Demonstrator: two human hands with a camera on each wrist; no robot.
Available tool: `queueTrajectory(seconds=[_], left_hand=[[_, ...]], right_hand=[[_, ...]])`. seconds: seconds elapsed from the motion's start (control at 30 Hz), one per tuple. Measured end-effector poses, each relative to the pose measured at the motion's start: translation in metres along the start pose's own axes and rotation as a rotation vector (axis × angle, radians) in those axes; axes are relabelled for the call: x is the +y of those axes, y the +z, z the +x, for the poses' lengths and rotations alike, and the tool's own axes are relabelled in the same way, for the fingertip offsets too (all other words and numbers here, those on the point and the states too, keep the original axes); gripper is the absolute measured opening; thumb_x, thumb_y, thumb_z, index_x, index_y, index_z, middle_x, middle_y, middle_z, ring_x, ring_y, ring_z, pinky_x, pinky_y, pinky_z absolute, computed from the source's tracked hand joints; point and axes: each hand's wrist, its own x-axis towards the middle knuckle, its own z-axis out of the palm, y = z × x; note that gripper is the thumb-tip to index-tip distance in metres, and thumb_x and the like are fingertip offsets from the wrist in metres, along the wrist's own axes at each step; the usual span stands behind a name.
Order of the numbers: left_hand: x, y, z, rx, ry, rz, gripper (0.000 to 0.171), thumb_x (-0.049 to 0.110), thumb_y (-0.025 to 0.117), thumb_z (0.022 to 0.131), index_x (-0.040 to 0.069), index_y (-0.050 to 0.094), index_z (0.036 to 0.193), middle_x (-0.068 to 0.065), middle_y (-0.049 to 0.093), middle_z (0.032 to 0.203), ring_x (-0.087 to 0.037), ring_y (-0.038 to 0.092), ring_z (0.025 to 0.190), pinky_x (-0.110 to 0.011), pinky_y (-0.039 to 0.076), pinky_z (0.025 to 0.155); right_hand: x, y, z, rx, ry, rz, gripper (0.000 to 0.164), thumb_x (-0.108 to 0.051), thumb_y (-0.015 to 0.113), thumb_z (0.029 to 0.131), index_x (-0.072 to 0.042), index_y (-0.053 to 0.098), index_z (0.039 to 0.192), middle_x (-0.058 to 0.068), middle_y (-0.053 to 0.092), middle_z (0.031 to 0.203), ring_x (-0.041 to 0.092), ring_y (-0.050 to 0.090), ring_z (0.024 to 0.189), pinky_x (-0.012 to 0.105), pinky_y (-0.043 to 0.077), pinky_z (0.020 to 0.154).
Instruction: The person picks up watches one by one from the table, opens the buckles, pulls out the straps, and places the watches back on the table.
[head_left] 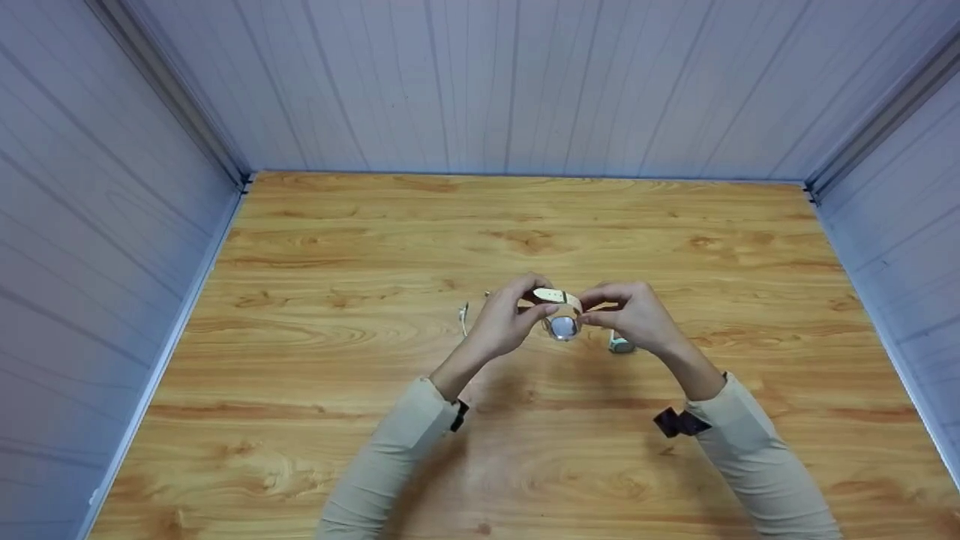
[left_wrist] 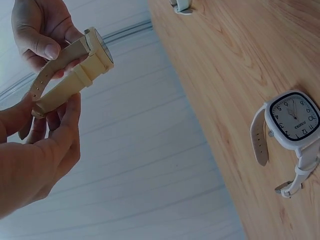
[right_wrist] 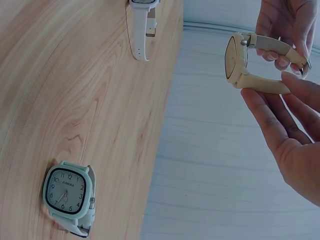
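A cream wristwatch is held up above the table between both hands, its straps bent into a loop. The left hand pinches the strap's end region between thumb and fingers, seen closest in the left wrist view at the buckle. From the other side, the right hand grips the other strap half near the case, thumb on one face and fingers on the other. In the right wrist view the watch case shows edge-on, facing away from the right hand.
A white square-faced watch lies on the wooden table left of the hands, mostly hidden in the head view. A mint-green watch lies to the right, partly under the right hand. Pale panel walls enclose the table's back and sides.
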Motion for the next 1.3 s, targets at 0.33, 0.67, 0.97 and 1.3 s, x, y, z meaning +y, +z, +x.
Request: queueTrajectory(seconds=[0.33,0.67,0.97,1.3], left_hand=[[0.0,-0.003,-0.001,0.015,-0.032,-0.006,0.018,0.01,0.062,0.087,-0.001,0.058,0.102,-0.009,0.06,0.097,-0.019,0.057,0.092,-0.022,0.05,0.074],[-0.002,-0.005,-0.001,0.025,-0.038,-0.026,0.016,0.008,0.062,0.087,-0.001,0.059,0.101,-0.008,0.06,0.093,-0.016,0.058,0.087,-0.022,0.05,0.074],[-0.005,-0.005,-0.001,0.03,-0.041,-0.014,0.016,0.009,0.061,0.088,0.0,0.059,0.101,-0.008,0.06,0.092,-0.017,0.058,0.088,-0.023,0.05,0.074],[-0.009,-0.007,-0.001,0.042,-0.041,-0.041,0.014,0.009,0.062,0.087,-0.001,0.061,0.097,-0.008,0.061,0.09,-0.017,0.058,0.086,-0.022,0.05,0.075]], right_hand=[[0.013,-0.004,-0.002,0.007,0.032,0.005,0.018,-0.001,0.069,0.079,0.002,0.069,0.098,0.015,0.066,0.095,0.026,0.063,0.087,0.031,0.054,0.067],[0.015,-0.006,-0.001,0.017,0.059,0.009,0.018,-0.001,0.069,0.079,0.0,0.07,0.097,0.018,0.066,0.095,0.022,0.064,0.081,0.034,0.054,0.063],[0.016,-0.008,-0.001,0.009,0.079,0.022,0.019,-0.002,0.07,0.079,0.002,0.069,0.098,0.017,0.066,0.095,0.02,0.064,0.082,0.03,0.053,0.063],[0.022,-0.009,-0.001,0.027,0.085,0.068,0.022,-0.001,0.07,0.077,0.006,0.068,0.098,0.02,0.065,0.093,0.022,0.063,0.081,0.027,0.052,0.062]])
